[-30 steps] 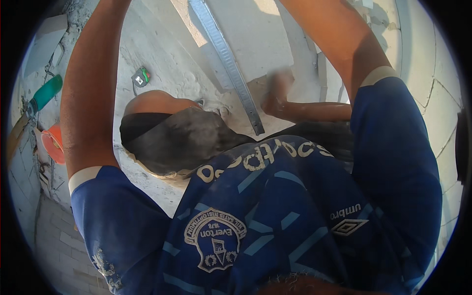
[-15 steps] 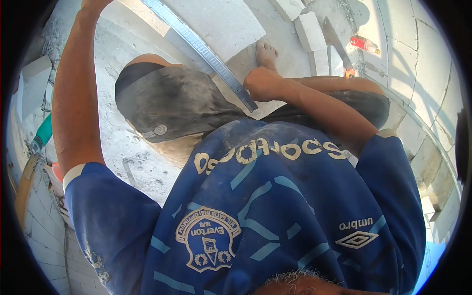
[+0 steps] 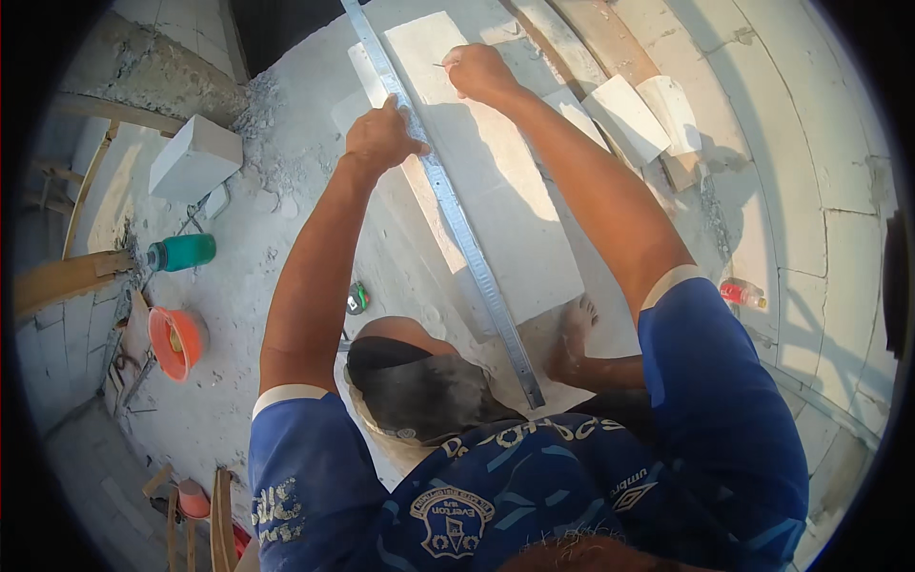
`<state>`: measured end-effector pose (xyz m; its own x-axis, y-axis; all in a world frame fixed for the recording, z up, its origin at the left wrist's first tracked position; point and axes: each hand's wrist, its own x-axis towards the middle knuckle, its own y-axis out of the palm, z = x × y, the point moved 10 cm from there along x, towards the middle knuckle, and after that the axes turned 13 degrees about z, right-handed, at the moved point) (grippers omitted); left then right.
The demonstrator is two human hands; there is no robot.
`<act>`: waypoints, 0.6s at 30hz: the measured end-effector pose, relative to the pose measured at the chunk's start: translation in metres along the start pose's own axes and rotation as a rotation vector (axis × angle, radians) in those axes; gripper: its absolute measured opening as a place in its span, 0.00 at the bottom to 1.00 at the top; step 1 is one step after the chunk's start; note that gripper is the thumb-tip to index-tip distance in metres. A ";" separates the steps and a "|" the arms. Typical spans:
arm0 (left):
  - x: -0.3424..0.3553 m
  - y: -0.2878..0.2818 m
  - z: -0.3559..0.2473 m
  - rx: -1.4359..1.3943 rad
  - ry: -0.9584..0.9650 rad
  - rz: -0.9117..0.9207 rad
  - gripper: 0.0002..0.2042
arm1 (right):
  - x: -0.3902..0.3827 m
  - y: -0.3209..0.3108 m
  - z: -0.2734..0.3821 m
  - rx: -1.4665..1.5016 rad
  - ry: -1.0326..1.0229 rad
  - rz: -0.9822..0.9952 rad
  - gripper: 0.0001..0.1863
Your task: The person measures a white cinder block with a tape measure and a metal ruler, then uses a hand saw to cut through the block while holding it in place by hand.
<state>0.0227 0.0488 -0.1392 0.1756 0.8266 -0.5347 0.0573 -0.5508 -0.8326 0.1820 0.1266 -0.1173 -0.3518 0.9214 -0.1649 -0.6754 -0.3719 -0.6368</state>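
My left hand (image 3: 386, 133) grips a long metal strip (image 3: 477, 267) that lies lengthwise over a pale slab (image 3: 510, 229), its thumb and index finger spread along the strip. Beyond it to the right, my right hand (image 3: 477, 71) is closed on a small thin pointed object (image 3: 442, 65), too small to name, just over the slab's upper part. The strip's near end lies by my folded legs and bare foot (image 3: 579, 324). A green and black tape measure (image 3: 357, 297) rests left of the strip.
Left are a white block (image 3: 195, 157), a teal bottle (image 3: 191, 251), an orange bucket (image 3: 172, 345) and wooden boards (image 3: 67, 281). More blocks (image 3: 629, 114) lie at upper right, a red-labelled bottle (image 3: 742, 294) by the right block wall (image 3: 834, 238). A dark opening (image 3: 286, 29) is at the top.
The view has shifted forward. My right hand has moved from the strip's near end up beside its far part. My left hand has come into view on the strip.
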 end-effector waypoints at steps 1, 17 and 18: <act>-0.001 0.001 -0.001 0.015 -0.002 0.013 0.41 | 0.033 0.008 0.001 0.020 0.015 0.019 0.14; -0.019 -0.019 -0.012 -0.016 -0.036 0.041 0.39 | 0.249 0.117 -0.022 0.872 -0.487 0.352 0.12; -0.019 -0.012 -0.011 -0.039 -0.054 0.110 0.39 | 0.224 0.104 -0.027 -0.049 -0.313 0.047 0.11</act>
<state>0.0298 0.0384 -0.1175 0.1298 0.7651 -0.6307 0.0785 -0.6420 -0.7627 0.0505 0.2978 -0.2413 -0.5693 0.8212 0.0397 -0.6242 -0.4004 -0.6709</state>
